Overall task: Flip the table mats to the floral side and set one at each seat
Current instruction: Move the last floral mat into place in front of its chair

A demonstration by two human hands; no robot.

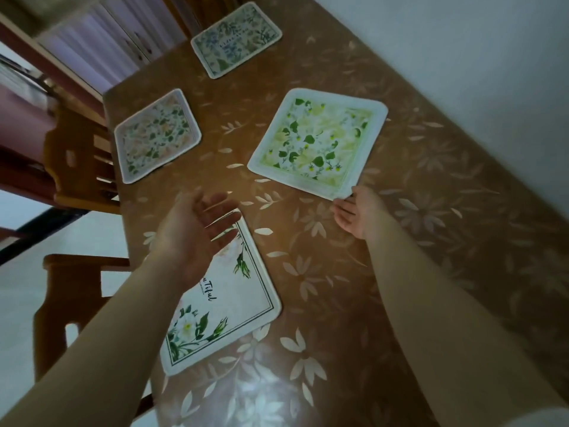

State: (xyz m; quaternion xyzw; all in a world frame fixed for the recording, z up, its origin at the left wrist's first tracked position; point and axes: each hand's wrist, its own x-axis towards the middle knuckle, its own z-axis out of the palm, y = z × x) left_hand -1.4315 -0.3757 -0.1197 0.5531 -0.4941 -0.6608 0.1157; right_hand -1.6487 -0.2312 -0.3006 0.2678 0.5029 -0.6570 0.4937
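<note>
Already, four table mats lie on the brown table (431, 186), each with its flower side up, and they sit apart from one another so each can go with its own seat. The right hand (357, 212), in the middle of the frame, pinches the near corner of the green leaf mat (317, 140). Its thumb is on top of the corner and its fingers curl just under the edge. It looks like it holds there so it can slide or turn the mat into a neat spot, because this mat lies a bit crooked and nearer the wall (462, 41) side. The left hand (197, 232) hovers over the top end of the rose mat (228, 303) at lower middle, palm up, fingers loose and spread, holding nothing. It is blurry, so I cannot tell if it touches the mat. The rose mat is white with a thin dark line around it, pale roses, green leaves and some curly writing. The green leaf mat has a white rim, yellow-green wash and dark heart-shaped leaves. The peach flower mat (157, 135) at left middle lies by a wooden chair (80, 155). The blue flower mat (235, 40) sits at the top of the frame, at the far end. Another wooden chair (70, 303) stands at lower left beside the rose mat. The table wears a shiny cloth with pale leaf shapes. The job looks almost done.
</note>
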